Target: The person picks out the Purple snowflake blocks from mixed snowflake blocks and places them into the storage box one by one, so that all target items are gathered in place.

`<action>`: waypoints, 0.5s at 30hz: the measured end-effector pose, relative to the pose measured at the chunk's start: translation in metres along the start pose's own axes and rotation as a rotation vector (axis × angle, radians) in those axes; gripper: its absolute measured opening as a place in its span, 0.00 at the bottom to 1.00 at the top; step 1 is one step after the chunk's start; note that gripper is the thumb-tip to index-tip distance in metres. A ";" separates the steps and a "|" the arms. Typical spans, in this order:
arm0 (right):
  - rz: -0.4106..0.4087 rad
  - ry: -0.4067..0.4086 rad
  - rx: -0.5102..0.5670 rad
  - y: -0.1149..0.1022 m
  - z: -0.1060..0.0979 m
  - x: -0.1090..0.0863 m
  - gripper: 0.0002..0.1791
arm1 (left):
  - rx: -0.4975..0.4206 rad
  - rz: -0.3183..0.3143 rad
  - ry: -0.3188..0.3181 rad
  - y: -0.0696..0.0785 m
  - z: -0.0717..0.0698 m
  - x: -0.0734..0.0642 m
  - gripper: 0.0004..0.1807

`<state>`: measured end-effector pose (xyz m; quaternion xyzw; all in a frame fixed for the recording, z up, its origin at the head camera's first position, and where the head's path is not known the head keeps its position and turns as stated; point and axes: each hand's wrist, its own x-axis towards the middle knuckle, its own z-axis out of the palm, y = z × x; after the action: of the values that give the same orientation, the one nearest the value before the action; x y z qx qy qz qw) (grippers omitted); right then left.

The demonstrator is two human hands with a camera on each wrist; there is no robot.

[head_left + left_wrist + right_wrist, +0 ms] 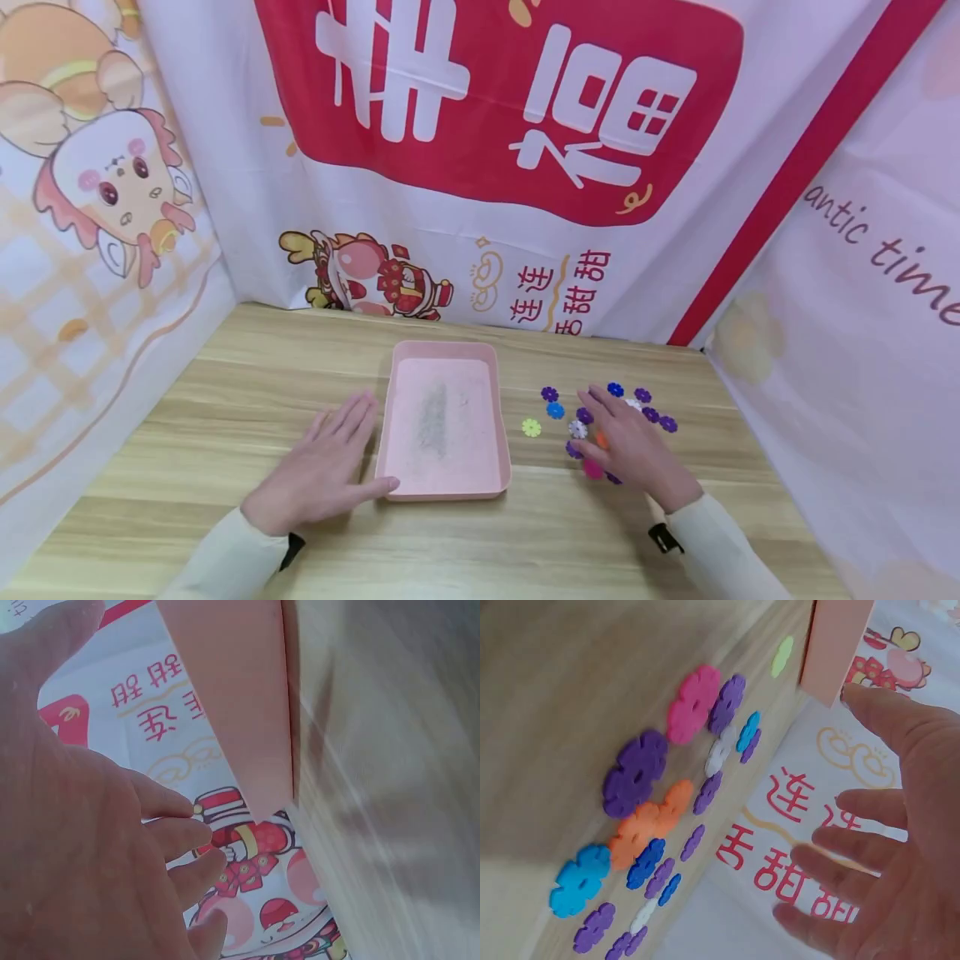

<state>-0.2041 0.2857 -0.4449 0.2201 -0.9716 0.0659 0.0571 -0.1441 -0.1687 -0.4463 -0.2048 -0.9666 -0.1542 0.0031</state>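
Observation:
A shallow pink tray (446,493) lies on the wooden table. My left hand (318,467) is beside its left edge, fingers extended, with the thumb tip at the tray's near left corner; whether it touches cannot be told. In the left wrist view the tray's wall (240,697) stands past the fingers. To the right of the tray, my right hand (633,446) hovers over scattered plastic flower-shaped discs, fingers loosely spread and holding nothing. Among them are a pink disc (694,705), a light blue disc (581,881), a yellow-green disc (531,427) and several purple ones.
The tray's floor has a greyish patch (442,425). A printed cloth (480,192) hangs along the table's back edge, and more cloth (840,333) walls off both sides. Wood tabletop (525,542) extends in front of the tray.

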 end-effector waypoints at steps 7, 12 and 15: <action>0.019 -0.107 0.047 0.007 0.001 0.030 0.39 | -0.052 0.023 -0.018 0.005 0.010 0.002 0.60; 0.011 -0.160 0.080 0.011 0.003 0.057 0.35 | -0.064 0.026 -0.030 0.008 0.014 0.004 0.60; 0.001 -0.184 0.111 0.012 0.005 0.070 0.33 | -0.078 0.012 -0.056 0.010 0.018 0.006 0.60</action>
<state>-0.2724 0.2664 -0.4411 0.2278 -0.9676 0.0992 -0.0448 -0.1446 -0.1529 -0.4598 -0.2150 -0.9582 -0.1859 -0.0312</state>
